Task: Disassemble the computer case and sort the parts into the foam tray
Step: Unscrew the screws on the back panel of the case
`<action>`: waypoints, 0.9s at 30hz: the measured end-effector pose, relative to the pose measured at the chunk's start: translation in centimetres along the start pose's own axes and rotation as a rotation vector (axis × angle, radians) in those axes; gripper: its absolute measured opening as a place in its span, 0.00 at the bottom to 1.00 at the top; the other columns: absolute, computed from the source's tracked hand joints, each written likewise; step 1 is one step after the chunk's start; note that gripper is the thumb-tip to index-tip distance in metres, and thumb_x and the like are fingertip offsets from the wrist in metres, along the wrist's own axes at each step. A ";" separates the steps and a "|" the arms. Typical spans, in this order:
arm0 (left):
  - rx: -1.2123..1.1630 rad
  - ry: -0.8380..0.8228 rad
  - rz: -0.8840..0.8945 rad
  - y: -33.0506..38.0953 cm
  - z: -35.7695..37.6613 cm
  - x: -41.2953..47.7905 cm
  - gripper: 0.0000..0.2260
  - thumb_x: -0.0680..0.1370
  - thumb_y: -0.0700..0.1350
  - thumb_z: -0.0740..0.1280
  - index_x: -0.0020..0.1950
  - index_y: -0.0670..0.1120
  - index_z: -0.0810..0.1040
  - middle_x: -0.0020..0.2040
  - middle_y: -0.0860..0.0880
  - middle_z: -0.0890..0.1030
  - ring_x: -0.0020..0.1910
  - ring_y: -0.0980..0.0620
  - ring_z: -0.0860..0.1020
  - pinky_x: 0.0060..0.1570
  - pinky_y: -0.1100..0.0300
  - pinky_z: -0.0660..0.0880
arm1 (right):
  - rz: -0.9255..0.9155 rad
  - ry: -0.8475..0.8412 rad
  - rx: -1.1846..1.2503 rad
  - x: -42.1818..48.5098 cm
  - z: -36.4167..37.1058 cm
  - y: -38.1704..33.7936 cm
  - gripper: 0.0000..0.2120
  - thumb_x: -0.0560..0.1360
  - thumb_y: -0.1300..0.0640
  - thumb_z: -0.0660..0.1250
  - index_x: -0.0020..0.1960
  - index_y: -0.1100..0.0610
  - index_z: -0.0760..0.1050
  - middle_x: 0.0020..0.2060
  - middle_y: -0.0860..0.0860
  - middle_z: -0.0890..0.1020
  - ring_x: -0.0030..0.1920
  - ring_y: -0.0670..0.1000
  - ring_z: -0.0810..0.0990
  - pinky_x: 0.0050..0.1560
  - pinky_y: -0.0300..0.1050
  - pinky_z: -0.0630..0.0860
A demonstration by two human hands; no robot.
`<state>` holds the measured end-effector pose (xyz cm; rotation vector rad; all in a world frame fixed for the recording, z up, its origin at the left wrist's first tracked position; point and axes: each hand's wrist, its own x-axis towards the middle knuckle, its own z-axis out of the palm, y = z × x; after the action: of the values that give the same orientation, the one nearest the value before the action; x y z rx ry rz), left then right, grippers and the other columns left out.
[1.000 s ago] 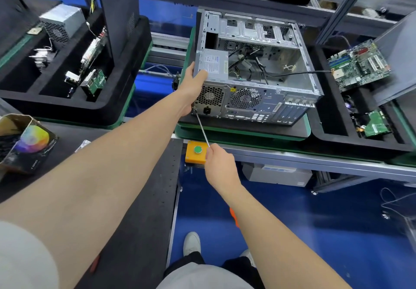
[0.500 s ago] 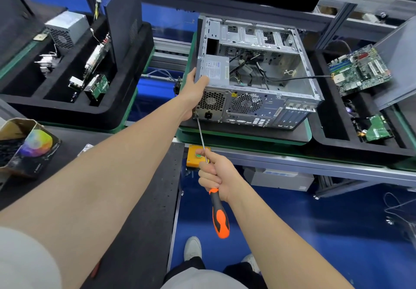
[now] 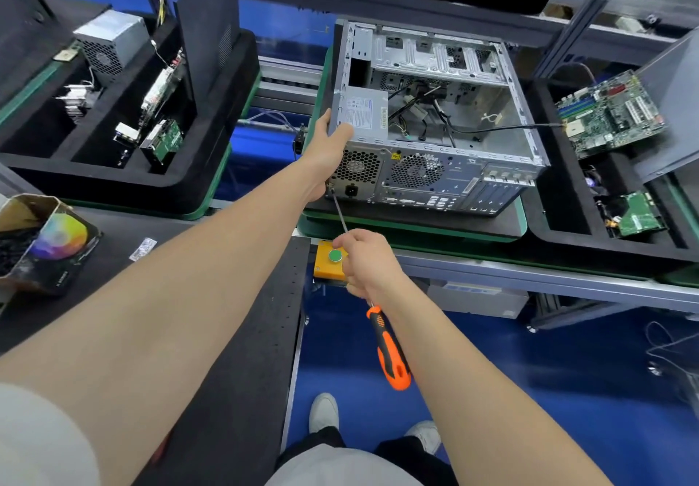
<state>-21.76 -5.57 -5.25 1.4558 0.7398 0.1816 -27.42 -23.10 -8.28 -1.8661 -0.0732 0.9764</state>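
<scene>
While the left hand [image 3: 328,141] clasps its near left corner, the case [image 3: 446,179] lies on its side on a pad [image 3: 505,222], open face up, rear panel toward the person. The right hand [image 3: 368,262] clenches the screwdriver [image 3: 389,349], whose shaft slants up-left to that panel's lower left corner. Its orange handle, hidden a second ago, now shows below the fist. The tip is hard to make out beside the left wrist.

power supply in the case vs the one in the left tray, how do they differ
The power supply in the case is mounted in the left corner of the computer case, label up; the power supply in the left tray sits loose in the foam tray. The first has the screwdriver tip at its rear and the left hand gripping the case beside it; the second is untouched. Both are grey metal boxes with vent grilles.
</scene>
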 end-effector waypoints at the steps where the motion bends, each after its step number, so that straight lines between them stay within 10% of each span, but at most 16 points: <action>1: -0.003 0.004 0.003 0.1 0.1 -0.1 0.31 0.82 0.54 0.60 0.83 0.62 0.50 0.70 0.53 0.65 0.64 0.50 0.64 0.63 0.47 0.59 | -0.078 0.086 -0.220 0.0 0.2 -0.3 0.14 0.86 0.58 0.55 0.57 0.59 0.80 0.37 0.55 0.77 0.30 0.52 0.71 0.30 0.44 0.67; 4: 0.007 0.004 0.009 0.2 0.0 -0.5 0.31 0.82 0.56 0.59 0.83 0.62 0.50 0.78 0.51 0.64 0.67 0.49 0.65 0.66 0.45 0.60 | -0.165 0.177 -0.395 0.1 0.9 -0.2 0.14 0.86 0.58 0.55 0.56 0.62 0.79 0.49 0.57 0.82 0.43 0.57 0.78 0.41 0.48 0.73; 7: 0.053 -0.014 0.017 -0.4 -0.6 -1.1 0.31 0.82 0.68 0.55 0.83 0.62 0.50 0.83 0.52 0.59 0.77 0.46 0.63 0.72 0.40 0.59 | -0.066 0.109 -0.123 0.2 1.5 0.5 0.14 0.86 0.57 0.55 0.56 0.59 0.79 0.40 0.56 0.77 0.31 0.52 0.68 0.28 0.45 0.65; 10: 0.020 0.245 -0.062 -1.8 -0.1 -2.4 0.37 0.77 0.75 0.47 0.73 0.53 0.73 0.72 0.47 0.75 0.65 0.44 0.75 0.63 0.46 0.71 | 0.100 0.013 0.127 0.1 1.4 0.5 0.12 0.86 0.56 0.56 0.58 0.55 0.78 0.33 0.55 0.68 0.25 0.50 0.59 0.24 0.39 0.57; 12: -0.060 0.460 -0.184 -3.8 0.6 -3.5 0.31 0.82 0.68 0.48 0.64 0.46 0.77 0.60 0.42 0.81 0.52 0.43 0.80 0.53 0.47 0.79 | 0.210 -0.051 0.305 0.1 1.1 0.3 0.11 0.87 0.52 0.57 0.57 0.56 0.76 0.28 0.51 0.65 0.23 0.48 0.57 0.22 0.38 0.55; 15: -0.226 0.284 -0.389 -6.8 1.6 -5.3 0.15 0.85 0.50 0.57 0.61 0.40 0.75 0.47 0.42 0.83 0.34 0.46 0.79 0.28 0.58 0.78 | 0.248 -0.108 0.499 -0.2 1.3 0.7 0.14 0.88 0.49 0.58 0.50 0.56 0.73 0.24 0.49 0.65 0.20 0.47 0.58 0.20 0.37 0.54; 19: -0.455 0.131 -0.413 -7.5 1.8 -5.7 0.14 0.87 0.47 0.58 0.53 0.41 0.79 0.31 0.48 0.80 0.28 0.52 0.76 0.29 0.61 0.74 | 0.254 -0.148 0.656 -0.3 1.8 1.6 0.15 0.87 0.48 0.61 0.47 0.56 0.73 0.25 0.50 0.67 0.20 0.46 0.61 0.19 0.38 0.57; 27: -0.573 0.150 -0.510 -6.6 1.5 -4.4 0.13 0.86 0.41 0.53 0.57 0.46 0.77 0.33 0.50 0.67 0.22 0.56 0.56 0.20 0.64 0.53 | 0.312 -0.410 0.912 -2.3 3.3 4.7 0.24 0.85 0.40 0.61 0.39 0.56 0.72 0.34 0.50 0.65 0.31 0.48 0.62 0.30 0.40 0.68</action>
<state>-26.40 -10.10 -10.03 0.6888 1.0551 0.0960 -32.79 -24.07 -11.25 -0.8404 0.3726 1.3071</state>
